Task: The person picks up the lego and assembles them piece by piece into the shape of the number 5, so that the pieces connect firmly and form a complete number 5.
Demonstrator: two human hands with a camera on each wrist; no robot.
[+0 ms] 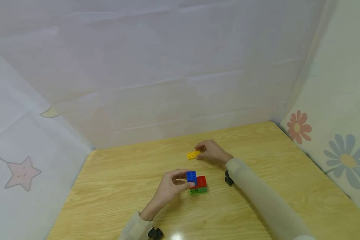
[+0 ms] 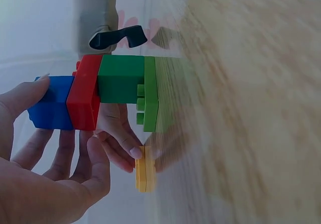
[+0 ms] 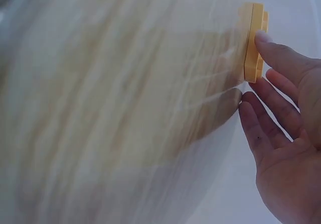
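A small stack of toy building bricks stands on the wooden table. Its blue brick (image 1: 191,176) is on top, over a red brick (image 1: 202,181), a dark green brick (image 2: 122,78) and a thin light green plate brick (image 2: 151,93) at the bottom. My left hand (image 1: 168,185) holds the blue brick between thumb and fingers. Farther back, a flat yellow brick (image 1: 192,155) lies on the table, and my right hand (image 1: 212,152) pinches its right end. In the right wrist view the thumb (image 3: 281,53) presses on the yellow brick's studded side.
The wooden table (image 1: 123,186) runs back to a pale cloth wall (image 1: 180,83). Side cloths with a star (image 1: 22,173) and flowers (image 1: 348,160) border it left and right. Black wrist-worn pieces (image 1: 229,179) hang below the sleeves.
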